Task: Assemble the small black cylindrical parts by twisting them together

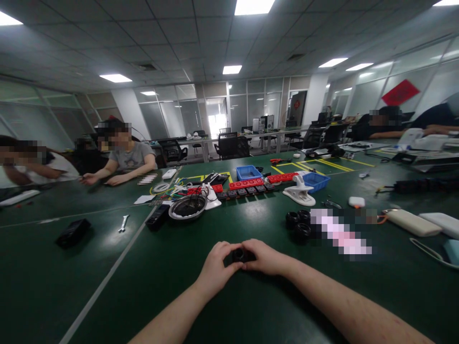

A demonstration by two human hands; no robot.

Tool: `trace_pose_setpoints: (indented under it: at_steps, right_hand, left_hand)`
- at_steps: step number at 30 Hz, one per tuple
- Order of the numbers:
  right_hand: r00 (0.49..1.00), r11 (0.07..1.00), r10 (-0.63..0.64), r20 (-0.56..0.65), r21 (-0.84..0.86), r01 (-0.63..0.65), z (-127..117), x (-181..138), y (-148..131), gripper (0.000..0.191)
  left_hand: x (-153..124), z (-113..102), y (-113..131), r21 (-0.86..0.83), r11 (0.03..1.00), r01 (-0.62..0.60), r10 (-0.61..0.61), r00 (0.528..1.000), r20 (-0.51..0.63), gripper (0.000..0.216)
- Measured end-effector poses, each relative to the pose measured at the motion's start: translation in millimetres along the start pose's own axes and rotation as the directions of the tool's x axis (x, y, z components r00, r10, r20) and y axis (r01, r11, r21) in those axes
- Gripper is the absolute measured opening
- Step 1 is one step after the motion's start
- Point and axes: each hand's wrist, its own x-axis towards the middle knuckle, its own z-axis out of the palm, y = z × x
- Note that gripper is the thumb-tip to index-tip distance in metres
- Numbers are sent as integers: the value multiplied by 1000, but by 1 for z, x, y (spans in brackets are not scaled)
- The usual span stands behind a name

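Observation:
My left hand and my right hand meet over the green table, thumbs and fingers closed around a small black round part with a hollow in its top. The left fingers grip its left side, the right fingers its right side; its lower edge is partly hidden. To the right of my hands stands a cluster of several black ring-shaped parts, which look similar. A blurred-out pink and white patch lies beside that cluster.
Farther back are a round metal dish, red sockets strip, blue bins and a white clamp stand. A wrench and black box lie left. A beige power bank lies right. People sit around the table.

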Motion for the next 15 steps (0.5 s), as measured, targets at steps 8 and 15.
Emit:
trace_pose_setpoints:
  at_steps: [8,15]
  right_hand:
    - [987,947,62,-151,-305,-106,14,-3,-19,37]
    - [999,998,-13,-53,-64,9,3,-3,-6,30]
  left_hand:
    - [-2,5,2,66,995,76,-71,995,-76,31]
    - [2,-1,-3,-2,1000,13,-13,1000,9,38]
